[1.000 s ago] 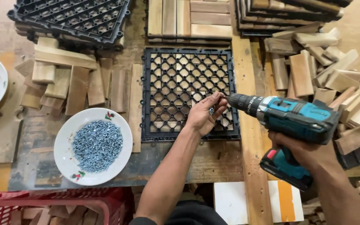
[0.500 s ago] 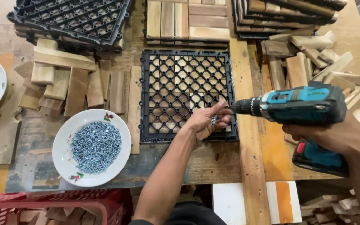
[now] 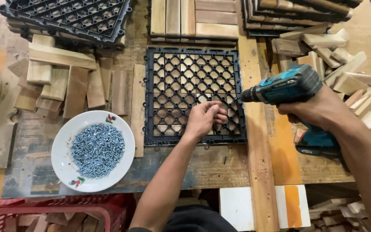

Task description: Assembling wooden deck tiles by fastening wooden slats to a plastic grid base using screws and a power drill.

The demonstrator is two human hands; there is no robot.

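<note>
Black plastic grid tile (image 3: 193,95) lies flat at the middle of the workbench (image 3: 220,167), wood slats showing under it. Left hand (image 3: 205,119) has slid down over its lower right part since a second ago, fingers curled together, likely pinching a screw; too small to tell. Right hand (image 3: 318,109) clamped on teal cordless drill (image 3: 286,88), now swung level, bit tip at the tile's right edge: a screw looks about to go in. White plate of screws (image 3: 93,150) near front-left edge; loose wood blocks (image 3: 65,83) left.
</note>
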